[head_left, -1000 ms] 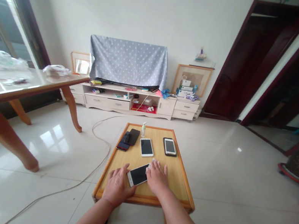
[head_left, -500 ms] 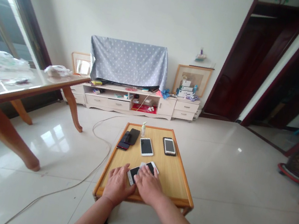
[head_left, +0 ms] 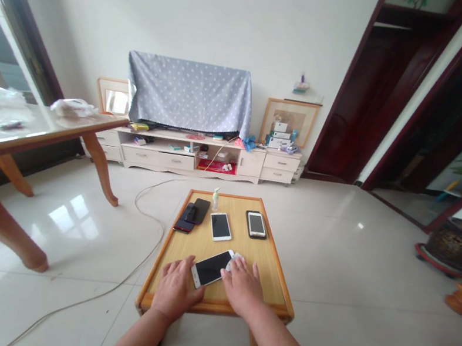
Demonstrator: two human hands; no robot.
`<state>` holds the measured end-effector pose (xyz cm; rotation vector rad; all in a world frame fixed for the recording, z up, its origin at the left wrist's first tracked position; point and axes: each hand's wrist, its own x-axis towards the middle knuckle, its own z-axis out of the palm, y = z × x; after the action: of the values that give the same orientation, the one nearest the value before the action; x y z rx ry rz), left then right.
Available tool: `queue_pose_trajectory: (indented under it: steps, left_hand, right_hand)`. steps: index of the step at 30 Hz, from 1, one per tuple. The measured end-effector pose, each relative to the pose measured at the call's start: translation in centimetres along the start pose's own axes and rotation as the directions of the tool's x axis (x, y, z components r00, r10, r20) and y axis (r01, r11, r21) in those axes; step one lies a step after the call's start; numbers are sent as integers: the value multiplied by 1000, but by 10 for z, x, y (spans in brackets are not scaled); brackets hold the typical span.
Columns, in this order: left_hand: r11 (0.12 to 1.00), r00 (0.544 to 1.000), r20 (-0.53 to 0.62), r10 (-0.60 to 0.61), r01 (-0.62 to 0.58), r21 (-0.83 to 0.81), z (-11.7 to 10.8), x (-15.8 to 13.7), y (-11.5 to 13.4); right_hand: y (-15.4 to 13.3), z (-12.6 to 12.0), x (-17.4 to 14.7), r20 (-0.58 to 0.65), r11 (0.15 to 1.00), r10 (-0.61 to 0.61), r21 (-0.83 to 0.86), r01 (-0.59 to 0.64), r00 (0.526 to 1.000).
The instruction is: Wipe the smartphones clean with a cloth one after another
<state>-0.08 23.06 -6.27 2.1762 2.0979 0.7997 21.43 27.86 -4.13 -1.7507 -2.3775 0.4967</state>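
A white smartphone (head_left: 210, 268) with a dark screen lies slantwise near the front of the small wooden table (head_left: 272, 281). My left hand (head_left: 174, 291) rests at its lower left end, with thumb and index finger on either side of that end. My right hand (head_left: 243, 285) presses a small whitish cloth (head_left: 234, 259) onto the phone's upper right end; the fingers partly hide the cloth. Just beyond lies another white smartphone (head_left: 220, 226), face up, with a small pump bottle (head_left: 215, 199) standing behind it.
Dark phones or cases (head_left: 192, 215) lie at the table's left, and a white phone on a dark case (head_left: 256, 225) at its right. A raised rim (head_left: 155, 264) edges the table. A cable (head_left: 123, 279) crosses the floor; a larger table (head_left: 100, 125) stands left.
My right hand has slid the cloth from the phone's middle to its upper right end, uncovering most of the screen. My left hand stays at the lower end. The view has turned slightly right.
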Motion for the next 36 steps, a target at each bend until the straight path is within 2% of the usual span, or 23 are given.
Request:
queue_pose_trajectory:
  steps: [5,11,14,22,25,28,31,34,36]
  left_hand:
    - [1000,1000,-6,6,-6,-21,0,1,-1]
    - [1000,1000,0,5,-5,-26,-2,1,2]
    - [1000,1000,4,4,-4,-20,-2,1,2]
    - [1000,999,29,-24,24,-9,-4,3,5]
    - [1000,1000,24,-6,6,-18,-4,3,6]
    - [1000,1000,21,-10,10,-16,-4,2,5]
    - [1000,999,33,-6,7,-25,-2,1,1]
    - [999,998,54,20,-18,-36,0,0,-2]
    - [999,999,50,11,-10,-32,1,0,-2]
  right_hand:
    - [-1,7,-12,-20,999,-53,13,53,998]
    - [-5,-4,22,-27,999,-41,32,42,999]
    - [-8,-7,29,0,999,-36,26,36,999]
    - [13,-4,-19,81,997,-74,31,72,994]
    - [14,-8,-18,80,999,-45,17,44,996]
    - [-2,-7,-11,60,1000,-15,-1,15,998]
    - [-28,3,-15,58,983,-180,54,177,982]
    - [-43,11,-21,44,922,-374,121,367,926]
    - [-40,9,-15,48,930,-357,114,350,933]
